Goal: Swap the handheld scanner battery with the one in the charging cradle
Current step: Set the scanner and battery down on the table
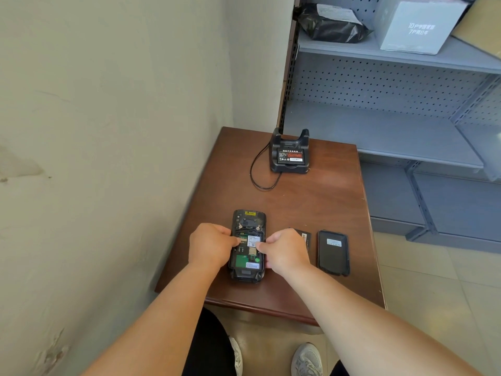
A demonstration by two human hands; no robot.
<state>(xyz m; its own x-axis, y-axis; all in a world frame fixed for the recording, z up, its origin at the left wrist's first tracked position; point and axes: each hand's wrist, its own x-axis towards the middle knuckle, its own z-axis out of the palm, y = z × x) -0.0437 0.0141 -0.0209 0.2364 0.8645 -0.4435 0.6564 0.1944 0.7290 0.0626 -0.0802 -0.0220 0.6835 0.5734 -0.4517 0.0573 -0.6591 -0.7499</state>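
The black handheld scanner (248, 221) lies face down on the brown table (320, 210), its battery bay bare with the green board and labels showing. My left hand (210, 244) grips its left side and my right hand (284, 251) grips its right side, thumbs resting in the bay. A black battery (306, 236) lies just right of my right hand, partly hidden by it. Further right lies the black back cover (333, 252). At the far end of the table stands the charging cradle (289, 151) with a labelled battery (290, 155) in its slot.
A black cable (254, 169) loops from the cradle across the table's left side. A wall runs close along the left. Grey metal shelving (393, 58) stands behind and to the right, carrying a black parcel (330, 23) and a white box (417, 25).
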